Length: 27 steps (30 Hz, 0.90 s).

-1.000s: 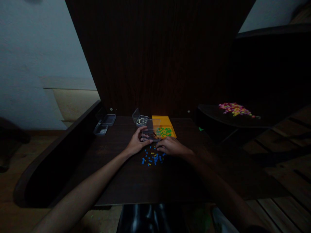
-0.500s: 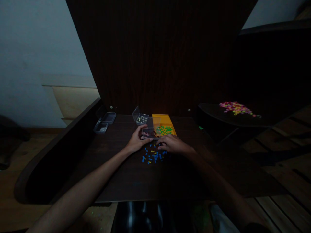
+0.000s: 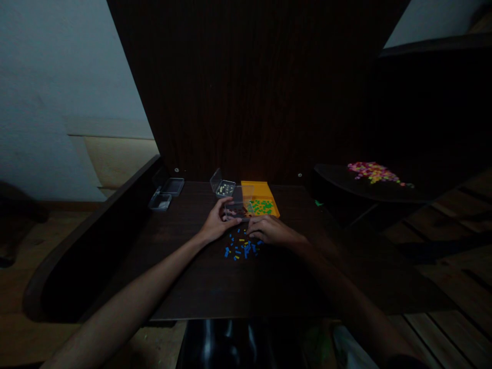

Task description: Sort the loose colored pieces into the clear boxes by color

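Note:
My left hand (image 3: 219, 223) grips the left side of a clear plastic box (image 3: 239, 205), thumb along its front edge and fingers behind. Brownish-pink pieces lie inside that box, and its clear lid stands open at the back. Close to the box's front right corner, my right hand (image 3: 267, 229) has its fingers bent together over the table; whatever they pinch is too small to make out. Small blue and yellow pieces (image 3: 246, 248) are scattered on the dark table just below both hands. A yellow box (image 3: 255, 189) holding green pieces sits behind my right hand.
Behind the left hand stands an open clear case (image 3: 225, 188) with pale pieces. Another open clear case (image 3: 160, 201) lies at the table's left. A heap of pink and yellow beads (image 3: 374, 171) rests on the dark side shelf (image 3: 338, 182). A tall dark panel (image 3: 253, 92) rises behind.
My right hand has shifted slightly left, towards the front of the clear box. My left hand keeps its hold on the box.

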Motion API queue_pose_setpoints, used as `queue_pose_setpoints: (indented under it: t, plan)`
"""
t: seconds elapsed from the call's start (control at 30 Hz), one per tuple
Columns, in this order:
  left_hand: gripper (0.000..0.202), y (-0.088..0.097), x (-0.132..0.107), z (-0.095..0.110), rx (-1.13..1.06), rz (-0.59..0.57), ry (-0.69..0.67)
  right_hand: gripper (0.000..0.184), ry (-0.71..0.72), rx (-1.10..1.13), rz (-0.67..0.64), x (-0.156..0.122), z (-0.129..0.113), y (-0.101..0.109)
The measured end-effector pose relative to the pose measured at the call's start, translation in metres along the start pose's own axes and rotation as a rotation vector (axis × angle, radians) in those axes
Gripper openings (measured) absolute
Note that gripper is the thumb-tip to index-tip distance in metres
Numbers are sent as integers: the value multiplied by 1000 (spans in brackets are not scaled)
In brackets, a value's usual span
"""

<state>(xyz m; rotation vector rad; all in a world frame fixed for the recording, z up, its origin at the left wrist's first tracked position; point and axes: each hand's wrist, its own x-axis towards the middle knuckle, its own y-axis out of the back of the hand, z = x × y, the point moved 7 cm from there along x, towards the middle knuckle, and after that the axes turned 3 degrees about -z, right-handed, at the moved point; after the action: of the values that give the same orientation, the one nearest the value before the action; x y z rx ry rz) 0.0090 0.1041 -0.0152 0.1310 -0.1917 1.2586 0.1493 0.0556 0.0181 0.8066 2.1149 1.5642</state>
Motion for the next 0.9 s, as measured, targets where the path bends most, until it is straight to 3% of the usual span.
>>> queue_pose_setpoints:
  t: [0.5, 0.7, 0.8, 0.9]
  plan:
    - [73, -1, 1, -2, -27, -6, -1, 11, -28, -27, -12, 2, -3, -5]
    - [75, -2, 0, 0, -39, -16, -9, 13, 26, 134, 117, 4, 1, 23]
    - [74, -3, -1, 1, -52, -25, -3, 13, 7, 112, 201, 14, 7, 39]
    - [75, -4, -1, 0, -65, -37, -3, 12, -7, 36, 190, 31, 8, 40]
